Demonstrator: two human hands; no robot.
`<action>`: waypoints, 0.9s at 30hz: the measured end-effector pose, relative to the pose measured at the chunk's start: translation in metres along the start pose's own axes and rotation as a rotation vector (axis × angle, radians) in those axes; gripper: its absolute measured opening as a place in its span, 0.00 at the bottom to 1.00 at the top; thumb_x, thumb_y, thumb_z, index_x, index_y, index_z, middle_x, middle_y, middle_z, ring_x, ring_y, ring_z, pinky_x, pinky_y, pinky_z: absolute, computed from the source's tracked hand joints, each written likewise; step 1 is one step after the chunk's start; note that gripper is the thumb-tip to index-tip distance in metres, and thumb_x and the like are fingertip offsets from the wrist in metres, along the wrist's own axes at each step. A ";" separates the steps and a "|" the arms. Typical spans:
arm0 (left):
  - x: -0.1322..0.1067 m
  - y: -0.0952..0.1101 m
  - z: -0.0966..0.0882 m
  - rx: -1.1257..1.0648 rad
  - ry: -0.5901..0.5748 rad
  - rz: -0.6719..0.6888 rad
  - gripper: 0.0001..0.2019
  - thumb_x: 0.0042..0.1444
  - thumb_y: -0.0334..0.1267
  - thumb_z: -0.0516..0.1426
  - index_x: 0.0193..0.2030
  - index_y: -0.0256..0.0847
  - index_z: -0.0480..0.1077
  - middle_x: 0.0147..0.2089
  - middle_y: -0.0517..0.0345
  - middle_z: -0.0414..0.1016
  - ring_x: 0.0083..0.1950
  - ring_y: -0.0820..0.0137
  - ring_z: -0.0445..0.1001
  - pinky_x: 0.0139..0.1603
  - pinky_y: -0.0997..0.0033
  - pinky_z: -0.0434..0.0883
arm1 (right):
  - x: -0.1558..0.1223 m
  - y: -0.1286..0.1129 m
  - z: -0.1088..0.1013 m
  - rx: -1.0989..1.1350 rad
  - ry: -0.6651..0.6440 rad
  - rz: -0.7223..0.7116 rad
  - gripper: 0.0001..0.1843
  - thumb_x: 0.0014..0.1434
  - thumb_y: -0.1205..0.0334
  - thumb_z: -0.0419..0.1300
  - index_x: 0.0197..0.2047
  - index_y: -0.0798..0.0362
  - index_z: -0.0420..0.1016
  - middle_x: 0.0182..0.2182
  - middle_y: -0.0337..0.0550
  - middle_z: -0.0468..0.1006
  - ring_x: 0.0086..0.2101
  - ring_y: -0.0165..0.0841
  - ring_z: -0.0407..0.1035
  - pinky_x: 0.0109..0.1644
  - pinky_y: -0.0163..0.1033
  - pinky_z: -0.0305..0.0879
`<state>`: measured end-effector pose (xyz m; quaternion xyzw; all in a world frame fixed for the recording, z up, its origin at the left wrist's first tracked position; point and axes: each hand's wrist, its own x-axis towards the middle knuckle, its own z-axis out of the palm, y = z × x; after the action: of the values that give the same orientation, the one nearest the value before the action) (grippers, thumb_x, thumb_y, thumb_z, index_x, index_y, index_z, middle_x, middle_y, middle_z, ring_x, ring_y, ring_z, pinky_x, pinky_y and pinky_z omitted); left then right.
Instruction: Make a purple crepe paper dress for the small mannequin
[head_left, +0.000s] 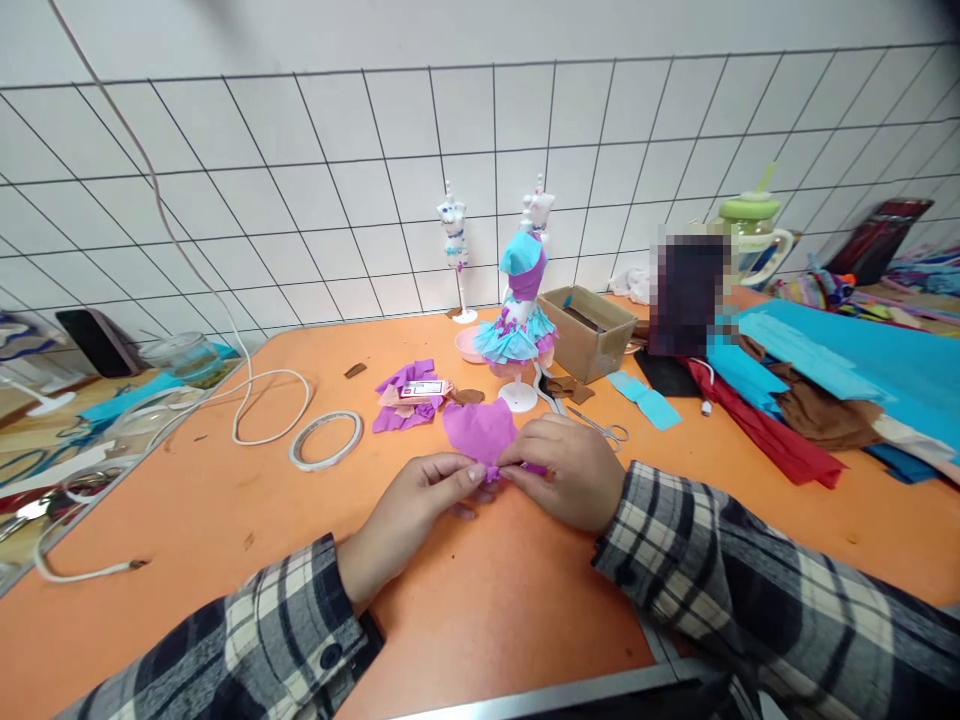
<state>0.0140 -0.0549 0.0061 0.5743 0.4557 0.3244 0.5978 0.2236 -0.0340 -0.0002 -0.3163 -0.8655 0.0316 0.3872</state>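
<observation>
My left hand and my right hand meet over the orange table, both pinching the near edge of a piece of purple crepe paper. The fingers of each hand are closed on the paper's gathered edge. Just behind it stands a small mannequin dressed in a blue and purple paper dress on a white stand. A second small mannequin stands further back. Scissors lie right of the paper.
A tape ring and white cable lie at left. Purple paper scraps sit behind the hands. A cardboard box stands at centre right. Blue, red and brown paper sheets are piled on the right.
</observation>
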 end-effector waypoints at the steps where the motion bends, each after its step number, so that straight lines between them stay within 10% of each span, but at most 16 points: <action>1: 0.000 0.000 -0.001 0.037 0.015 -0.001 0.15 0.55 0.48 0.61 0.36 0.36 0.78 0.35 0.51 0.79 0.39 0.65 0.75 0.39 0.69 0.70 | 0.000 -0.001 0.000 -0.027 -0.001 -0.025 0.06 0.62 0.63 0.61 0.35 0.51 0.79 0.30 0.39 0.79 0.32 0.32 0.68 0.38 0.38 0.59; 12: 0.007 0.000 -0.001 0.209 0.123 0.120 0.08 0.50 0.42 0.62 0.29 0.38 0.78 0.30 0.56 0.78 0.33 0.68 0.73 0.38 0.72 0.69 | -0.002 -0.006 0.001 -0.021 -0.033 0.040 0.05 0.60 0.61 0.62 0.38 0.52 0.78 0.32 0.40 0.79 0.33 0.33 0.68 0.38 0.39 0.59; 21: -0.001 0.003 0.002 0.125 0.107 -0.039 0.23 0.55 0.61 0.56 0.30 0.38 0.69 0.21 0.61 0.69 0.20 0.74 0.67 0.18 0.77 0.62 | -0.001 -0.003 0.000 -0.085 -0.009 0.034 0.05 0.61 0.63 0.61 0.34 0.51 0.79 0.30 0.38 0.79 0.32 0.32 0.67 0.39 0.39 0.58; 27: 0.000 0.000 0.001 -0.124 0.034 -0.108 0.20 0.52 0.54 0.63 0.37 0.37 0.75 0.34 0.53 0.78 0.35 0.68 0.77 0.39 0.69 0.75 | -0.003 -0.004 0.003 -0.098 -0.019 0.030 0.06 0.62 0.62 0.61 0.35 0.49 0.80 0.31 0.39 0.77 0.33 0.32 0.67 0.38 0.38 0.58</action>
<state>0.0149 -0.0548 0.0058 0.5052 0.4751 0.3289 0.6410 0.2211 -0.0390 -0.0031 -0.3476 -0.8647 -0.0020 0.3625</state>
